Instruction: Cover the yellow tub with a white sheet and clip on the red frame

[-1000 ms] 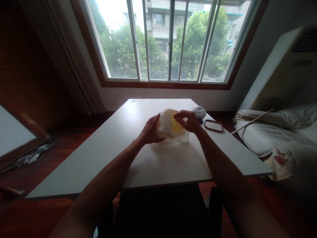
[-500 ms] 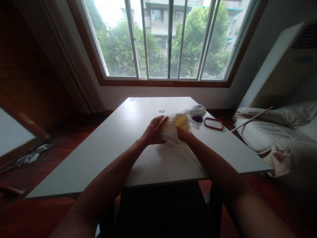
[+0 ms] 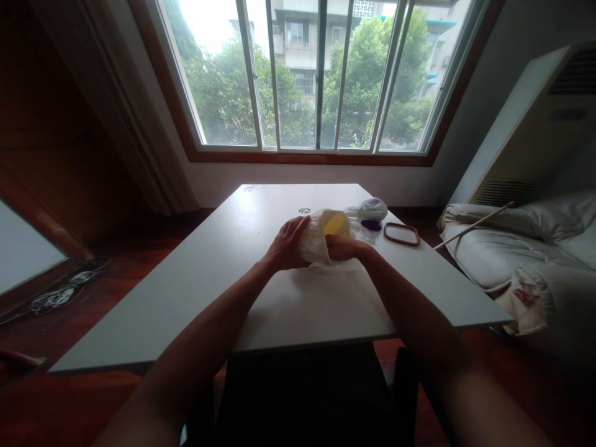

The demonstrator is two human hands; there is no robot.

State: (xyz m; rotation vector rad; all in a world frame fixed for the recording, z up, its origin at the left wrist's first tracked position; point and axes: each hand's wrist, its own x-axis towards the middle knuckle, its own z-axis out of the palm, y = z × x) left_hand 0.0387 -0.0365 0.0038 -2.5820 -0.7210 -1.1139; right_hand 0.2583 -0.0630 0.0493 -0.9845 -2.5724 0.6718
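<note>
Above the white table (image 3: 200, 298), my left hand (image 3: 289, 243) is wrapped round the left side of a whitish plastic bag or cloth (image 3: 314, 241). Something yellow (image 3: 336, 225) shows inside its opening, which faces right. My right hand (image 3: 342, 247) is at that opening, with its fingertips partly hidden inside; what they hold, if anything, is hidden. Behind and to the right lie a clear plastic bag (image 3: 372, 208) and a dark purple item (image 3: 371, 225). A reddish-brown frame with rounded corners (image 3: 401, 234) rests further right on the table.
A round dark mark (image 3: 304, 210) is near the table's far side. To the right stands a pale sofa (image 3: 493, 239) with a thin stick (image 3: 475, 225) across it. Cables (image 3: 58, 297) lie on the floor at the left. A window (image 3: 302, 81) is ahead.
My right hand has drawn back a little from the opening, so more of its back shows. The whitish bag or cloth has shifted slightly left, with my left hand still on it.
</note>
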